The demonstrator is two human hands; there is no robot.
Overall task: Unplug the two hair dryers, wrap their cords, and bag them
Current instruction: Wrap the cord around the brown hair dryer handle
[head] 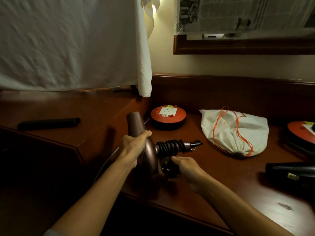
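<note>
Head view, left to right. A slim black bar-shaped object lies on the raised left step of the dark polished wooden surface, beneath hanging white cloth; its identity cannot be told. The left hand has its grip clamped on the bronze hair dryer, fingers over the rounded body where barrel meets handle; the dryer is held just above the surface, barrel up and to the left, handle to the right; its shell looks smooth, hard and faintly glossy, so probably slippery, and the bulbous body is judged the surest place to hold. The black cord lies in tight coils around the handle; it appears rubbery and springy, likely to loosen unless the end is tucked. The right hand is closed on a dark lump just below the handle, judged to be the plug, though blur hides detail. Behind stands a round red socket reel; further right lies a soft white drawstring bag with an orange string, limp and light, its mouth gathered; a second red reel and a black second hair dryer sit at the right edge.
</note>
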